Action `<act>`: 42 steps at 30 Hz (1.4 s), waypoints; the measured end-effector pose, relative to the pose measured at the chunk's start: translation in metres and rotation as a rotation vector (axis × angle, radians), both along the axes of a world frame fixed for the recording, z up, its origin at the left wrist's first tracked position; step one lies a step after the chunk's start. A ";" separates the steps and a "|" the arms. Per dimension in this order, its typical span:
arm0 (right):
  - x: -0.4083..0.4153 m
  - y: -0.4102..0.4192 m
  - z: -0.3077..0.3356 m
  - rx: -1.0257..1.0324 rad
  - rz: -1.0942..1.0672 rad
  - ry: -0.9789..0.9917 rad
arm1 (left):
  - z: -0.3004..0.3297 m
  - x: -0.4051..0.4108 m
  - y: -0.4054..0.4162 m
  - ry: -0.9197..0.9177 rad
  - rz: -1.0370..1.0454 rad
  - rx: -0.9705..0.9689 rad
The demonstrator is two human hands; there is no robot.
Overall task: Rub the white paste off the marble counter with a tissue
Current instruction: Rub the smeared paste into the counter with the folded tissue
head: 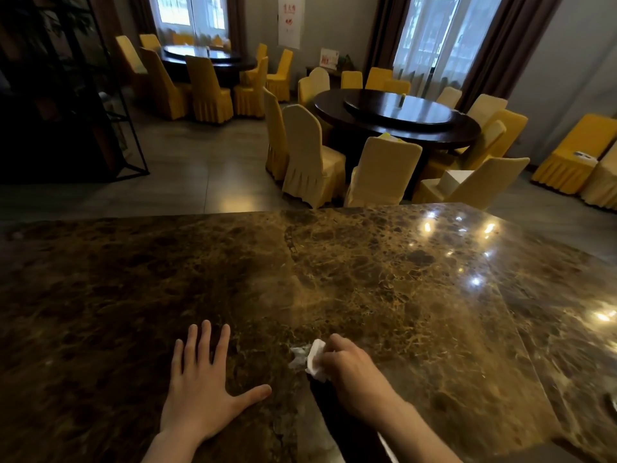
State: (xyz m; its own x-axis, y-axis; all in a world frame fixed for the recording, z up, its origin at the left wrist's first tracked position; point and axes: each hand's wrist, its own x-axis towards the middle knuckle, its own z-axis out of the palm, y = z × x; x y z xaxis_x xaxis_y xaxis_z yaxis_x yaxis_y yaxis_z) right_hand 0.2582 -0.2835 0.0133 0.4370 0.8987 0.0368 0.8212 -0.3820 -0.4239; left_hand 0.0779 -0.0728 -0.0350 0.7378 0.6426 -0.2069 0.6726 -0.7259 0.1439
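Observation:
A brown veined marble counter [367, 269] fills the lower half of the head view. Near its front, a smear of white paste [298, 357] lies on the stone. My right hand [350, 365] is shut on a crumpled white tissue [315, 360] and presses it onto the counter at the smear's right edge. My left hand [203, 385] rests flat on the marble to the left, palm down, fingers spread, holding nothing. Both forearms come in from the bottom edge.
Beyond the counter's far edge stand two dark round dining tables [397, 118] ringed by yellow-covered chairs [314, 155]. A dark metal shelf frame [110, 105] stands at the left. Ceiling lights glare on the counter's right side [474, 248].

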 end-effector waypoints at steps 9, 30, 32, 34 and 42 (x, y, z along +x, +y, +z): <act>0.012 0.004 -0.001 0.032 -0.358 -0.095 | 0.002 -0.001 -0.001 -0.009 -0.007 -0.014; -0.007 0.031 -0.010 -0.006 -0.185 -0.189 | -0.006 -0.001 0.002 -0.040 -0.010 0.000; 0.014 0.018 -0.009 -0.003 -0.362 -0.200 | -0.005 -0.001 0.001 -0.042 -0.008 0.004; 0.019 0.016 -0.009 -0.024 -0.439 -0.207 | -0.004 0.000 0.000 -0.032 -0.009 0.007; -0.003 0.017 -0.006 -0.060 -0.251 -0.147 | -0.004 0.000 0.000 -0.045 -0.003 0.013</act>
State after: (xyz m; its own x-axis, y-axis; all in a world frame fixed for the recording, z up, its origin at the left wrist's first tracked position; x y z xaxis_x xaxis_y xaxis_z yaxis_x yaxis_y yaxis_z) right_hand 0.2555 -0.2662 0.0074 0.6398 0.7657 0.0661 0.7489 -0.6018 -0.2776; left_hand 0.0775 -0.0726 -0.0390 0.7480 0.6427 -0.1653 0.6635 -0.7300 0.1642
